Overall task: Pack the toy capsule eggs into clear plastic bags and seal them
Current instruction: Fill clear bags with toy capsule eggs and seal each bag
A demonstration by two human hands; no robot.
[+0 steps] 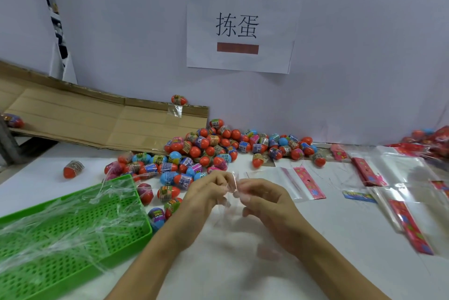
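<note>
Currently I see both hands pinching clear plastic bag (232,186) at its top: left hand (206,190), right hand (261,199). Risk, my judgement: thin film slips, mouth stays stuck, no egg fits. Capsule eggs (206,149) piled on bench (243,263) just beyond hands, several beside left hand, none held.

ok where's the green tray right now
The green tray sits at the lower left of the head view, left of the left hand, with eggs along its right edge.
</note>
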